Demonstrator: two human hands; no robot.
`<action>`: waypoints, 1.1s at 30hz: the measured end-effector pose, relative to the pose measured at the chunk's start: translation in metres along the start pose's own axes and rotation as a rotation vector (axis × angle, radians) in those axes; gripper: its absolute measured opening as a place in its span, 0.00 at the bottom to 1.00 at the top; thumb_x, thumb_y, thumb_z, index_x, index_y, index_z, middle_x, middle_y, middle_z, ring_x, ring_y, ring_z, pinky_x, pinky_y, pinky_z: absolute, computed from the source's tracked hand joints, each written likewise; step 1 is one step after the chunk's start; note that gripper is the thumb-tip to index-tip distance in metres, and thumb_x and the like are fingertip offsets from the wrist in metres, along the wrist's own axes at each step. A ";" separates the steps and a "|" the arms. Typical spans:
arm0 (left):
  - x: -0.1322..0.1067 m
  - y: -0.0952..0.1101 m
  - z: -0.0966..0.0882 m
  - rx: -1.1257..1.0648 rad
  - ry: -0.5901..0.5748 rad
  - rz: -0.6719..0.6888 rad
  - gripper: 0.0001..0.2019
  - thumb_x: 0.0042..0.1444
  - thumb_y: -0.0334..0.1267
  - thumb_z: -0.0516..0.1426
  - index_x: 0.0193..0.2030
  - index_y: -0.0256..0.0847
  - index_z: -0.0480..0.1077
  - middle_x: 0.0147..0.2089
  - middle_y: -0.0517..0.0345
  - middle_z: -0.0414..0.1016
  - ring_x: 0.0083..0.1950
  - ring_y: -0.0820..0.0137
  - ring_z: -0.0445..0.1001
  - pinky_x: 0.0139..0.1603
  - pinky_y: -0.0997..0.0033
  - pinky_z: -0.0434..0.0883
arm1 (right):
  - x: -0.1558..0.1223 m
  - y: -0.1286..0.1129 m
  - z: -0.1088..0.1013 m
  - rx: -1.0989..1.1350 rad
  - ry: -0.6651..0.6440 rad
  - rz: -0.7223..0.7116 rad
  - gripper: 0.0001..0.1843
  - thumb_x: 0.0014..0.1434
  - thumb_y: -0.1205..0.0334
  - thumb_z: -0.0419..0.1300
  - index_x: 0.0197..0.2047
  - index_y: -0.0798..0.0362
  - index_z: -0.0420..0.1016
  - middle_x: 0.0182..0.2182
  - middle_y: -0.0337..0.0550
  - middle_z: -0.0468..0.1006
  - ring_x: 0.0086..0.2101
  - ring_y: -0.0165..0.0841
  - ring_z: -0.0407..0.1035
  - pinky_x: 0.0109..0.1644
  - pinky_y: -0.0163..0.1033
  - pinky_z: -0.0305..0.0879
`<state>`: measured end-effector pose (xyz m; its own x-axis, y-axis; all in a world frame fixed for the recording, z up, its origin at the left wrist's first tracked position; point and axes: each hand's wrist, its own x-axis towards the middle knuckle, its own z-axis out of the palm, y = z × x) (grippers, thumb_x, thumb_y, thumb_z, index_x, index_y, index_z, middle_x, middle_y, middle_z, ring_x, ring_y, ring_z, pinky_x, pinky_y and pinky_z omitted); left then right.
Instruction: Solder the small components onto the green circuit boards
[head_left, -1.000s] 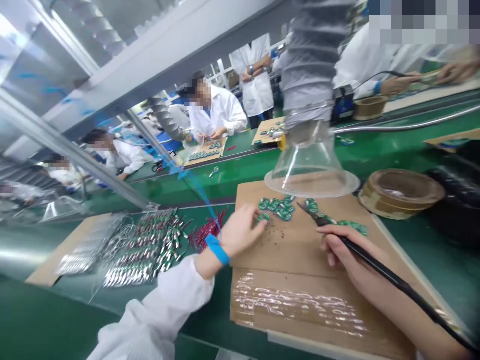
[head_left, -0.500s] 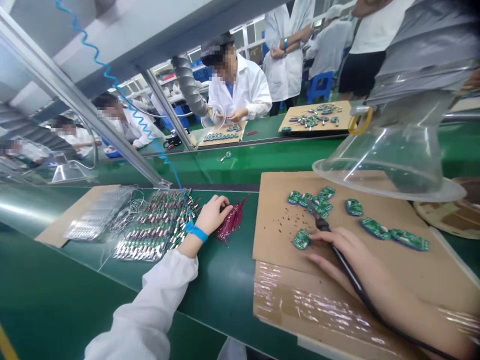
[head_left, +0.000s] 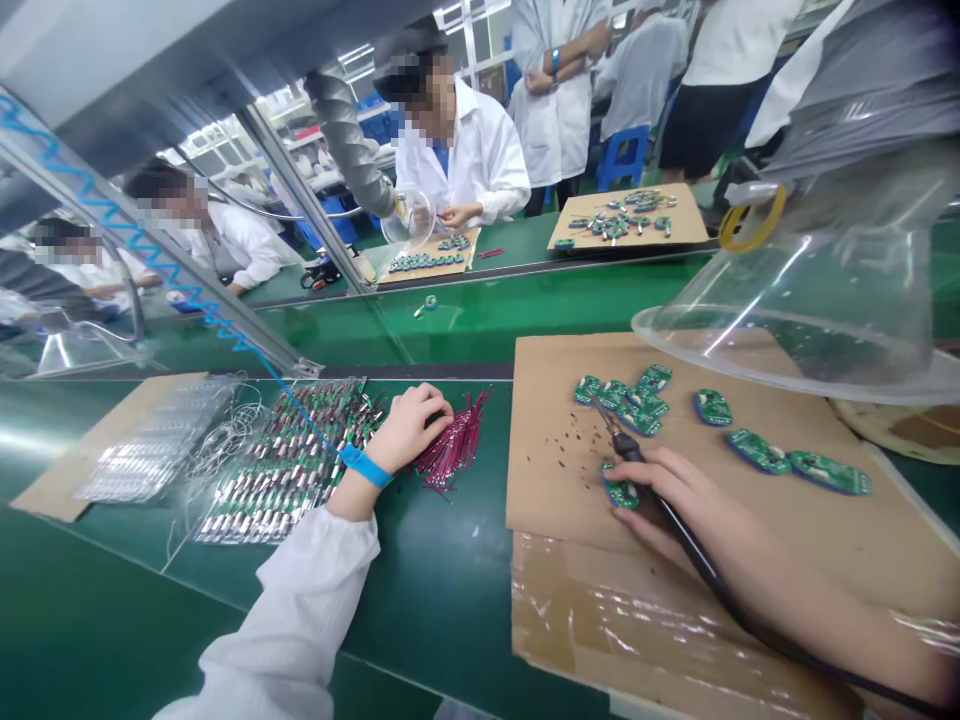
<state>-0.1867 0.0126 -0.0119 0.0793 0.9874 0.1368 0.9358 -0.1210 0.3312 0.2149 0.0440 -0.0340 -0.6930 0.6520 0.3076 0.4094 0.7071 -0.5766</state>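
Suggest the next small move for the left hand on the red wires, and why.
Probably the left hand pinches one wire from the red wires and brings it to the green board: the right hand holds the soldering iron beside that board.

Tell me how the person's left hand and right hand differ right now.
The left hand curls closed on the red wires on the green belt; the right hand lies on the cardboard, gripping a soldering iron by a green board. The left wrist wears a blue strap and a white sleeve; the right forearm is bare. Both hands are ungloved.
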 end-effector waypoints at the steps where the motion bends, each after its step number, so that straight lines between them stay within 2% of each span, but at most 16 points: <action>1: 0.001 0.000 -0.001 0.001 0.017 -0.003 0.06 0.66 0.40 0.58 0.41 0.44 0.75 0.48 0.54 0.73 0.51 0.60 0.71 0.57 0.56 0.66 | -0.001 0.000 -0.001 -0.003 -0.003 0.011 0.12 0.70 0.58 0.57 0.56 0.43 0.68 0.49 0.48 0.73 0.48 0.42 0.74 0.48 0.48 0.72; 4: 0.001 0.009 -0.005 -0.010 0.108 -0.026 0.06 0.69 0.39 0.54 0.43 0.42 0.72 0.48 0.51 0.73 0.54 0.59 0.71 0.59 0.55 0.66 | -0.004 -0.002 -0.003 0.017 -0.030 0.059 0.13 0.69 0.57 0.58 0.55 0.43 0.70 0.51 0.48 0.74 0.48 0.44 0.75 0.50 0.49 0.73; 7: -0.001 0.037 -0.003 -0.068 0.164 -0.038 0.08 0.72 0.40 0.49 0.46 0.42 0.68 0.47 0.51 0.75 0.51 0.62 0.74 0.56 0.60 0.70 | -0.006 -0.006 -0.008 0.056 -0.017 0.077 0.13 0.67 0.57 0.60 0.55 0.44 0.73 0.51 0.48 0.76 0.48 0.44 0.76 0.50 0.49 0.75; 8: -0.002 0.051 0.000 -0.121 0.135 -0.031 0.08 0.73 0.40 0.49 0.47 0.43 0.67 0.45 0.53 0.76 0.48 0.64 0.76 0.53 0.63 0.71 | -0.006 -0.007 -0.011 0.068 -0.006 0.075 0.13 0.67 0.58 0.60 0.55 0.44 0.73 0.50 0.48 0.76 0.48 0.44 0.76 0.50 0.48 0.75; 10: -0.004 0.083 0.013 -0.308 -0.038 0.011 0.07 0.73 0.40 0.49 0.48 0.44 0.66 0.40 0.58 0.79 0.40 0.68 0.78 0.45 0.68 0.73 | -0.006 -0.006 -0.016 0.085 0.016 0.067 0.13 0.67 0.60 0.59 0.55 0.44 0.73 0.48 0.47 0.77 0.47 0.43 0.76 0.49 0.48 0.74; 12: -0.005 0.115 0.028 -0.456 -0.209 0.073 0.07 0.72 0.38 0.51 0.54 0.44 0.66 0.39 0.60 0.81 0.36 0.71 0.79 0.42 0.71 0.74 | -0.008 -0.002 -0.021 0.084 0.061 0.055 0.12 0.68 0.62 0.58 0.54 0.44 0.74 0.45 0.45 0.78 0.44 0.40 0.76 0.46 0.46 0.74; 14: -0.004 0.139 0.041 -0.516 -0.296 0.119 0.08 0.72 0.36 0.52 0.54 0.44 0.68 0.38 0.61 0.82 0.34 0.73 0.79 0.41 0.72 0.74 | -0.012 0.004 -0.026 0.067 0.129 0.070 0.12 0.68 0.64 0.57 0.53 0.43 0.75 0.42 0.43 0.80 0.41 0.39 0.78 0.45 0.45 0.74; 16: -0.001 0.155 0.050 -0.522 -0.318 0.143 0.07 0.72 0.37 0.52 0.48 0.43 0.71 0.36 0.62 0.82 0.33 0.73 0.78 0.39 0.73 0.73 | -0.019 0.010 -0.031 0.083 0.202 0.132 0.15 0.68 0.64 0.57 0.57 0.43 0.74 0.41 0.43 0.82 0.41 0.39 0.79 0.49 0.46 0.74; 19: 0.003 0.164 0.055 -0.489 -0.303 0.149 0.08 0.71 0.39 0.53 0.43 0.43 0.73 0.34 0.63 0.81 0.32 0.73 0.77 0.36 0.73 0.72 | -0.029 0.012 -0.038 0.239 0.312 0.253 0.21 0.68 0.61 0.59 0.63 0.46 0.66 0.41 0.44 0.84 0.43 0.39 0.81 0.53 0.49 0.75; 23: 0.001 0.166 0.059 -0.387 -0.240 0.141 0.08 0.70 0.40 0.54 0.42 0.44 0.73 0.32 0.62 0.79 0.33 0.70 0.77 0.34 0.71 0.70 | -0.033 0.005 -0.043 0.396 0.437 0.357 0.16 0.67 0.58 0.62 0.56 0.47 0.67 0.37 0.43 0.84 0.39 0.38 0.81 0.50 0.46 0.76; 28: -0.003 0.169 0.062 -0.325 -0.202 0.124 0.07 0.70 0.42 0.56 0.42 0.45 0.72 0.33 0.63 0.77 0.32 0.71 0.75 0.35 0.71 0.68 | -0.036 0.002 -0.045 0.353 0.473 0.401 0.07 0.68 0.57 0.61 0.49 0.46 0.70 0.30 0.39 0.81 0.33 0.36 0.79 0.44 0.44 0.76; 31: -0.003 0.169 0.060 -0.338 -0.191 0.145 0.07 0.71 0.41 0.55 0.42 0.45 0.71 0.34 0.63 0.76 0.34 0.71 0.74 0.37 0.70 0.68 | -0.040 0.004 -0.043 0.435 0.482 0.419 0.06 0.68 0.54 0.61 0.45 0.45 0.72 0.28 0.38 0.78 0.29 0.35 0.76 0.36 0.42 0.74; 33: -0.004 0.169 0.060 -0.361 -0.175 0.161 0.07 0.71 0.41 0.55 0.42 0.44 0.71 0.39 0.60 0.76 0.36 0.70 0.73 0.39 0.69 0.68 | -0.043 0.004 -0.041 0.512 0.476 0.421 0.06 0.68 0.53 0.60 0.42 0.44 0.72 0.27 0.38 0.76 0.27 0.35 0.74 0.32 0.41 0.72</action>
<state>-0.0080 -0.0053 -0.0120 0.3008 0.9515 0.0636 0.7291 -0.2725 0.6278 0.2703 0.0304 -0.0187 -0.1681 0.9632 0.2099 0.1778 0.2390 -0.9546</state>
